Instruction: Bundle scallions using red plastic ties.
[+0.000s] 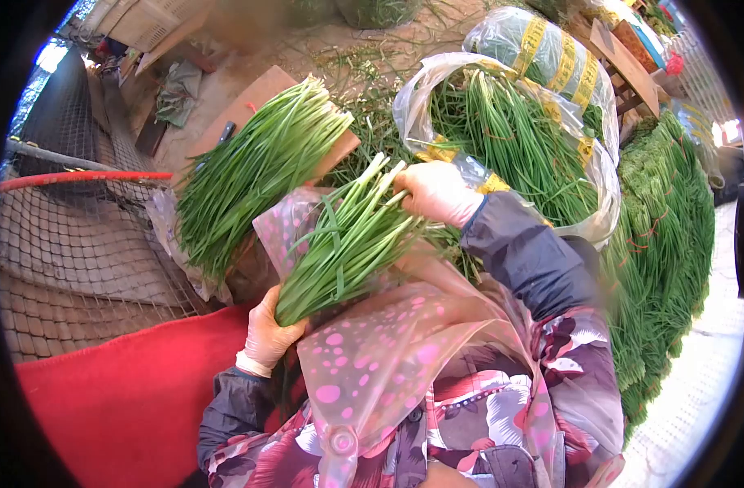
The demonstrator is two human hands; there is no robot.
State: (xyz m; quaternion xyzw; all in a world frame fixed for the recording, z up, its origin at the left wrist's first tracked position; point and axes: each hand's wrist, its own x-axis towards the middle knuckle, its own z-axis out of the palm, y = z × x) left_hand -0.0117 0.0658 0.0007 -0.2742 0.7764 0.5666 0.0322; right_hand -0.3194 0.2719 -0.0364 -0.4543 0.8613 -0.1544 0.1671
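A loose bunch of garlic chives (348, 244) lies slantwise above my lap, pale stem ends up and to the right. My left hand (270, 329), in a thin glove, is wrapped round its green leafy end. At the stem end, the gloved fingers of my right hand (437, 191) are pinched on some of the stalks. One bent leaf crosses over the bunch. Beneath it spreads a clear apron with pink dots (380, 358). Beyond my left hand, a larger heap of chives (262, 171) rests on a board (268, 85).
An open clear plastic bag (421, 89) holds chives tied in bundles at the upper right. A stack of tied chives (661, 236) stands along the right side. Red cloth (136, 390) and black netting (79, 252) are at left. A dark handle (226, 132) shows beside the heap.
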